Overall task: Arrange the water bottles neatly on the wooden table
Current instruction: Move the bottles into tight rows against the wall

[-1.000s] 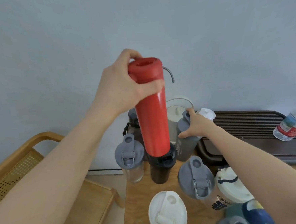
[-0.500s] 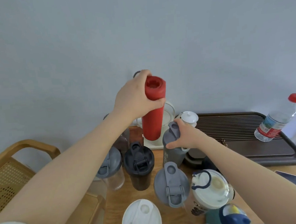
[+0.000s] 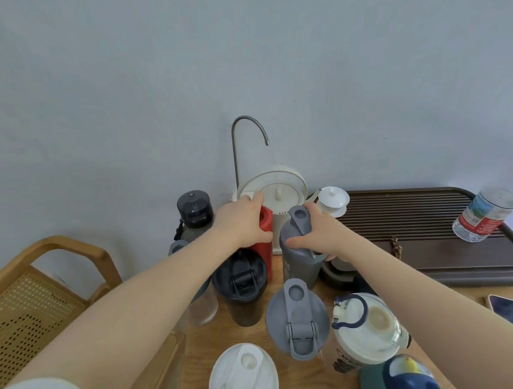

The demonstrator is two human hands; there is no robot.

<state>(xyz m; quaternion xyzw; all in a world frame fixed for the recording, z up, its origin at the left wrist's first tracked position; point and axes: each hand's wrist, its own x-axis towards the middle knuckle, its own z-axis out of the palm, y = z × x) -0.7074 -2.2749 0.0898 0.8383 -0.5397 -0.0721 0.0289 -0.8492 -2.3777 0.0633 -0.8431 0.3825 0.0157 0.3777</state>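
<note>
My left hand (image 3: 242,222) grips the top of a tall red bottle (image 3: 265,251), which stands upright at the back of the wooden table (image 3: 295,374), just in front of a white kettle. My right hand (image 3: 322,235) holds the upper part of a dark grey shaker bottle (image 3: 299,261) right beside it. Closer to me stand a black-lidded bottle (image 3: 240,283), a grey-lidded bottle (image 3: 297,319), a white-lidded bottle (image 3: 243,377), a cream-lidded cup (image 3: 368,329) and a blue-capped bottle (image 3: 407,375). A smoky dark-capped bottle (image 3: 194,217) stands at the back left.
A white kettle (image 3: 274,190) with a curved metal spout (image 3: 248,134) stands against the wall. A dark slatted tea tray (image 3: 428,234) lies to the right, with a white lidded cup (image 3: 333,201) and a plastic water bottle (image 3: 492,205). A rattan chair (image 3: 43,288) stands at the left.
My left hand has brought the red bottle down from mid-air and set it at the back of the table. My right hand has stayed on the grey shaker bottle.
</note>
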